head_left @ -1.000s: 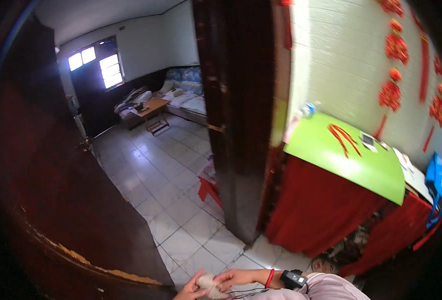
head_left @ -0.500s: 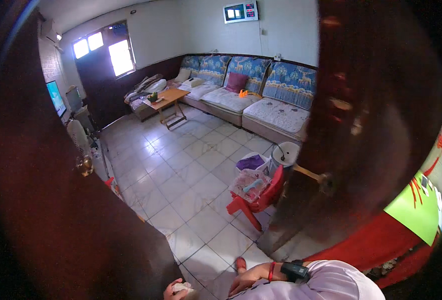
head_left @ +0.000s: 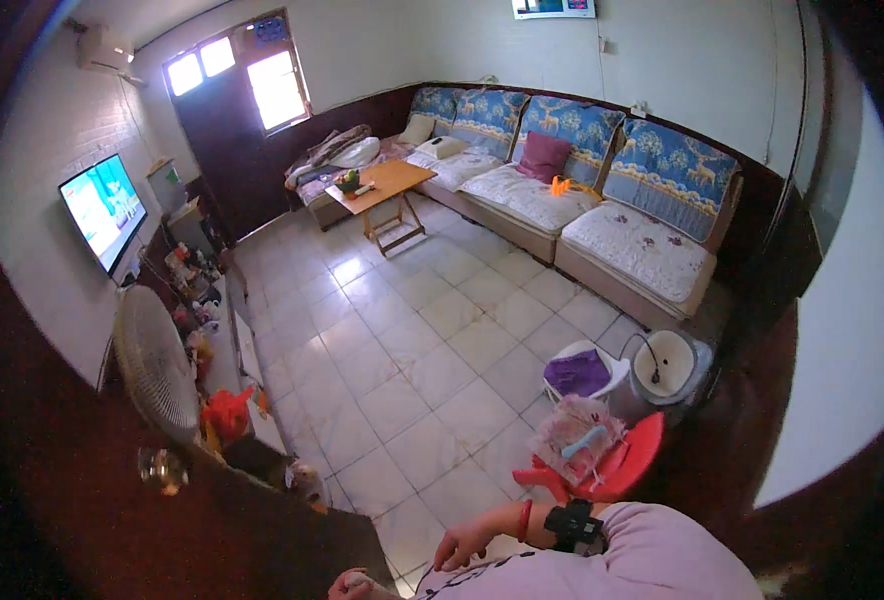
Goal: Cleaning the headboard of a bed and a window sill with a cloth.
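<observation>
My left hand (head_left: pixel 352 584) is at the bottom edge beside the dark brown door (head_left: pixel 292 535), its fingers curled round a small pale wad (head_left: pixel 359 577). Most of that hand is cut off by the frame. To its right my right hand (head_left: pixel 464 546) hangs in front of my pale pink top, fingers loosely bent and a little apart, with nothing seen in it. A red bracelet (head_left: pixel 525 520) and a black strapped device (head_left: pixel 575 525) are on the right wrist. Just past that forearm stands a red plastic chair (head_left: pixel 634 458) with a pink cloth (head_left: pixel 562 437) and a light-blue object (head_left: pixel 585 441) on it.
Behind the chair are a white basin with purple cloth (head_left: pixel 577 373) and a round white tub (head_left: pixel 664 364). A sofa (head_left: pixel 642 250) lines the far wall, with a wooden table (head_left: pixel 392 182) before it. A fan (head_left: pixel 157 360) and a television (head_left: pixel 105 212) are at the left.
My view has moved forward through the doorway; the right door panel has left the view. The television and fan show more fully. My right hand has shifted slightly left and up, toward the left hand.
</observation>
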A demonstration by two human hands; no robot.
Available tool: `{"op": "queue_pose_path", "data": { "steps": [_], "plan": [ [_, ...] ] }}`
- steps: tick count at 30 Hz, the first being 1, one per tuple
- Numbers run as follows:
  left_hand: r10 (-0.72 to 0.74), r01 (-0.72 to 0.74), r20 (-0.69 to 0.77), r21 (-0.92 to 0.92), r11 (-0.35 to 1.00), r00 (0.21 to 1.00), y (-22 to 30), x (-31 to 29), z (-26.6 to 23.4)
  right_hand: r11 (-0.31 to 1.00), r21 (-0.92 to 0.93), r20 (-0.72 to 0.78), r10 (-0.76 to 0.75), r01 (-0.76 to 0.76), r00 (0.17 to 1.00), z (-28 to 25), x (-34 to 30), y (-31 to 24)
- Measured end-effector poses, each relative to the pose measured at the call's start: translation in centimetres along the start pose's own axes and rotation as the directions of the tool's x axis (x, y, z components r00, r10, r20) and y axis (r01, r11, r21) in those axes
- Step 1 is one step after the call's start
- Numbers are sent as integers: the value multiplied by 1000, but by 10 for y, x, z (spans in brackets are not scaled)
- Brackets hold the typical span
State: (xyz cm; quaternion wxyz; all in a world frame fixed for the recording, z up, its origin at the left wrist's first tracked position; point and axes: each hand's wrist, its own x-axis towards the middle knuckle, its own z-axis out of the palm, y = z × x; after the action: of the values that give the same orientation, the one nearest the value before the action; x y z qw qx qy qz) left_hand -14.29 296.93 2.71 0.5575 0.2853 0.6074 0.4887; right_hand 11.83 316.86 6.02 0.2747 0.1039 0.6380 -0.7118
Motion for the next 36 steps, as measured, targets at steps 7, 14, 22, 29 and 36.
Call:
{"op": "queue_pose_path", "data": {
  "steps": [7, 14, 22, 29, 36],
  "plan": [
    [-177, 120, 376, 171, 978, 910, 10, 177, 20, 977, 187, -299, -47, 107, 953, -164, -42, 8],
    [-303, 260, 598, 160, 952, 742, 125, 338, 88, 897, 306, -819, 78, 318, 568, -277, -171, 18],
    [-338, 377, 557, 47, 925, 759, 231, 553, 91, 790, 451, -891, 374, 415, 258, -360, -258, 94],
    [-214, 407, 548, -259, 876, 808, 251, 676, 107, 812, 509, -671, 168, 284, 722, -534, -196, 83],
    [-241, 568, 686, -299, 767, 687, 242, 811, 99, 989, 42, -439, -110, 142, 892, -696, -186, 68]
  ]
}}
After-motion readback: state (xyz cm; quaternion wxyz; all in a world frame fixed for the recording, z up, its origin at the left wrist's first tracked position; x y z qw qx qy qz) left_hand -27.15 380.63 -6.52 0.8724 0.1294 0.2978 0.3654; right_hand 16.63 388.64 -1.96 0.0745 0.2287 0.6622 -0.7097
